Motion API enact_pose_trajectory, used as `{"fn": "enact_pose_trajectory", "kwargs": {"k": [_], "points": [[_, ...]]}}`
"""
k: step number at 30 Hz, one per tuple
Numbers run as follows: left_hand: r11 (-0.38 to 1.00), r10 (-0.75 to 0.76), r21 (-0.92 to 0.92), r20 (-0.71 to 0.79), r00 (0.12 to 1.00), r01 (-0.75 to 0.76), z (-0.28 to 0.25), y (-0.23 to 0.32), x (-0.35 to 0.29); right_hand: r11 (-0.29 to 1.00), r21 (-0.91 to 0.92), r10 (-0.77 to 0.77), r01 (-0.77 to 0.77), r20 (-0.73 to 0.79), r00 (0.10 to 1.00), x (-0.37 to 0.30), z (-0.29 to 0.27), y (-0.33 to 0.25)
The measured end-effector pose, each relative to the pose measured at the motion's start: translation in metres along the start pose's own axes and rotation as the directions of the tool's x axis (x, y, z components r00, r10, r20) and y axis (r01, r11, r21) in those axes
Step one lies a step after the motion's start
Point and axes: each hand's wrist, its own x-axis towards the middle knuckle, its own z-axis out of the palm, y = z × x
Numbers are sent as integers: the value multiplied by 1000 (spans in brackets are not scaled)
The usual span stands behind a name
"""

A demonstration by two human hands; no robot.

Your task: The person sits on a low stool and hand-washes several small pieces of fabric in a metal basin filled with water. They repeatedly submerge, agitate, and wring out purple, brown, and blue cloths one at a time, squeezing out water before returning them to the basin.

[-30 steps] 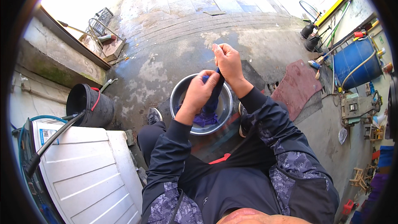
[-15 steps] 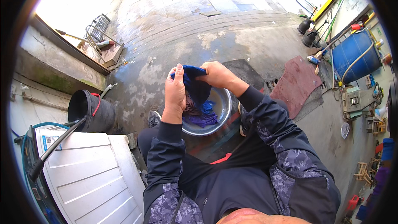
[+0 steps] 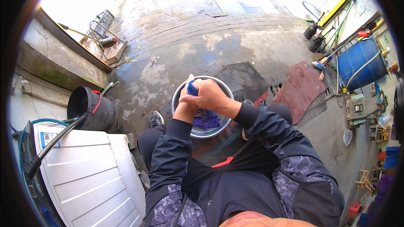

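Both hands are close together above a round metal basin (image 3: 229,120), with a dark blue cloth (image 3: 192,88) bunched between them. My left hand (image 3: 185,106) is closed around the cloth from the left, its fingers partly hidden behind the other hand. Across it from the right comes my right hand (image 3: 210,96), fingers wrapped over the same cloth. Only a small blue part of the cloth shows between them. Purple wet-looking cloth (image 3: 207,120) lies in the basin below.
A black bucket (image 3: 103,113) with a red handle stands at left, behind a white ribbed lid or panel (image 3: 88,172). On the right are a dark red mat (image 3: 299,92), a blue barrel (image 3: 360,63) and a grey-green machine (image 3: 357,108). My shoe (image 3: 156,119) is beside the basin.
The cloth was held up and spread between my hands; now it is bunched. My right hand has come down and left onto my left hand.
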Motion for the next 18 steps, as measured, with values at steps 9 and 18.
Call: {"fn": "enact_pose_trajectory", "kwargs": {"k": [9,18], "points": [[972,102,-216,32,994,-93,14,5,-8,964,-255,-129,72,-212,969,6,4,-4],[965,207,-123,-192,959,-232,25,-7,-13,950,-254,71,-180,-387,919,11,-1,7]]}}
